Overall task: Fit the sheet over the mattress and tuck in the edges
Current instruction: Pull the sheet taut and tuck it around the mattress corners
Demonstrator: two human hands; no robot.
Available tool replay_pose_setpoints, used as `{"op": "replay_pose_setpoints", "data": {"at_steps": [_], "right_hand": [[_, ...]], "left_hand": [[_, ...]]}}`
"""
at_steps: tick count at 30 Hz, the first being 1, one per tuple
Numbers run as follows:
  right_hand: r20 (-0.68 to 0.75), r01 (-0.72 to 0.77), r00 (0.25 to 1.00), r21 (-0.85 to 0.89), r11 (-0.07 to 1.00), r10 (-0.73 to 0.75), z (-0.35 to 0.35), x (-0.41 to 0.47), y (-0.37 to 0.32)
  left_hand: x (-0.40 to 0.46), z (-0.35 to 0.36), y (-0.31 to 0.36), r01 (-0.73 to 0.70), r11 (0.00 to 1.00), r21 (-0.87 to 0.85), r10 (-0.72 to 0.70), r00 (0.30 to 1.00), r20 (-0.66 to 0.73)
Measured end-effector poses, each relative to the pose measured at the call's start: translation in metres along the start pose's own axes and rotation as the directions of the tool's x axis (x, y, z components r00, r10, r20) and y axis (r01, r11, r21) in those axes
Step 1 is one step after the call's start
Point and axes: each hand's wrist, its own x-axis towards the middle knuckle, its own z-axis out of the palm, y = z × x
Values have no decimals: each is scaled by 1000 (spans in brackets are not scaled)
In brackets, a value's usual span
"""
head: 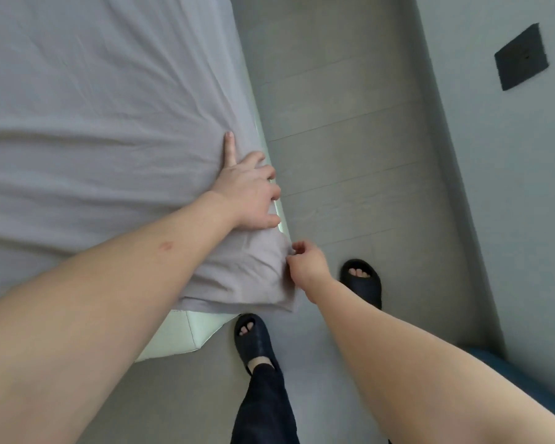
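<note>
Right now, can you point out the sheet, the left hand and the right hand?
sheet point(93, 123), head view, on its flat top
left hand point(250, 190), head view, back of the hand
right hand point(306, 261), head view, on the knuckles

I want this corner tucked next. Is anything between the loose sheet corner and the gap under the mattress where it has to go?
Nothing visible blocks it. The right hand pinches the sheet corner, which hangs loose over the pale bed base; the left hand presses the sheet at the mattress edge above.
</note>
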Motion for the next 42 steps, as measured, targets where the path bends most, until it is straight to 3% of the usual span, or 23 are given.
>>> {"op": "replay_pose_setpoints", "data": {"at_steps": [2,6,10,12,15,18,21,24,27,28,30,32,33,36,38,42], "right_hand": [[-54,-63,997,10,998,63,1,1,15],[-74,-88,992,180,980,103,12,-5,41],[-273,29,961,-37,999,-38,6,-5,55],[-374,-3,926,-133,991,-48,2,-1,64],[-448,-48,894,-81,996,7,11,5,70],[-571,57,819,-16,998,-56,31,-9,66],[-419,278,882,95,956,-215,51,-32,68],[-281,339,915,145,930,-289,63,-45,66],[-231,331,939,407,851,-255,71,-45,51],[-203,282,958,547,788,-203,71,-44,46],[-80,99,995,827,553,-58,67,-44,38],[69,-55,997,947,316,-34,66,-40,33],[103,-84,993,957,278,-53,68,-39,32],[57,-45,997,977,209,-53,78,-32,18],[25,-25,1000,984,178,3,86,-26,13],[-45,17,991,976,218,123,92,-26,3]], "left_hand": [[1,-4,4,-23,999,29,22,999,32],[-17,-2,41,-278,939,204,256,958,129],[-42,18,73,-433,834,341,397,901,173],[-43,22,78,-432,812,393,381,902,205],[-33,21,86,-436,774,459,302,892,337],[-24,26,97,-428,757,494,197,870,453],[-22,25,105,-437,713,548,129,851,509],[-27,24,115,-462,665,587,91,830,551],[-28,17,117,-408,723,557,36,828,559],[-27,14,118,-379,756,533,21,828,560],[-27,9,125,-335,834,438,-2,792,611],[-17,14,128,-282,907,313,5,751,661],[-14,12,127,-275,918,286,18,750,661],[9,16,114,-317,911,265,90,778,622],[19,23,110,-416,856,307,133,752,646],[19,26,113,-487,829,276,190,709,679]]}}
